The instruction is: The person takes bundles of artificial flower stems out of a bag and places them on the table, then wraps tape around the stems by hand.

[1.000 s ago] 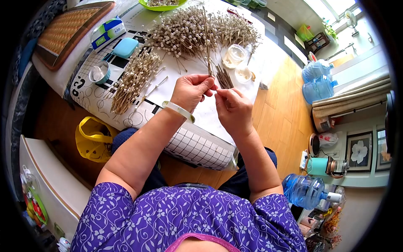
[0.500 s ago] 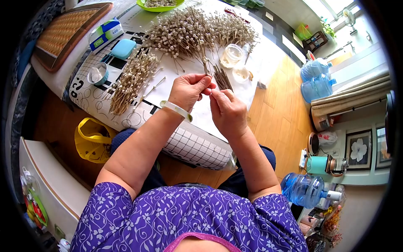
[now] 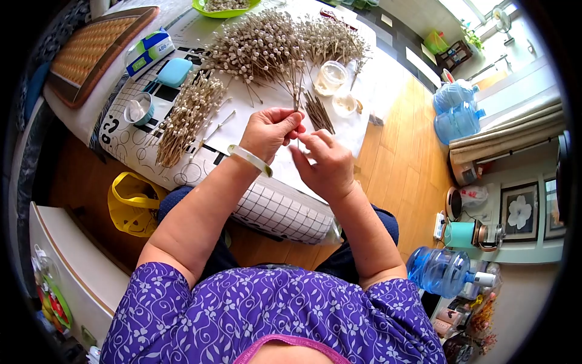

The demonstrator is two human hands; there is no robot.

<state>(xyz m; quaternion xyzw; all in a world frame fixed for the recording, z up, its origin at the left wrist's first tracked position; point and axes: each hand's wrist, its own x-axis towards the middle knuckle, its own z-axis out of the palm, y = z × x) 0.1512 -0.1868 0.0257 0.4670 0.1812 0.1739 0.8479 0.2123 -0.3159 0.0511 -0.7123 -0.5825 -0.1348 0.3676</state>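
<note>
My left hand, with a pale bangle at the wrist, pinches dried flower stems between thumb and fingers; their small whitish heads point away from me. My right hand is just beside it, thumb and forefinger parted around the lower stem end. Beyond my hands lies a large heap of dried flowers. A bundle of bare brown stems rests right of the held stems. Close by are an open clear jar and a round lid. To the left lies a smaller flower bunch.
On the table's left are a turquoise case, a small blue-rimmed tub and a tissue pack. A green bowl stands at the back. A yellow bag is on the floor, and a water bottle stands at right.
My right thumb and forefinger have come apart from their pinch at the stem, and that hand has shifted slightly left and down. My left hand keeps its hold.
</note>
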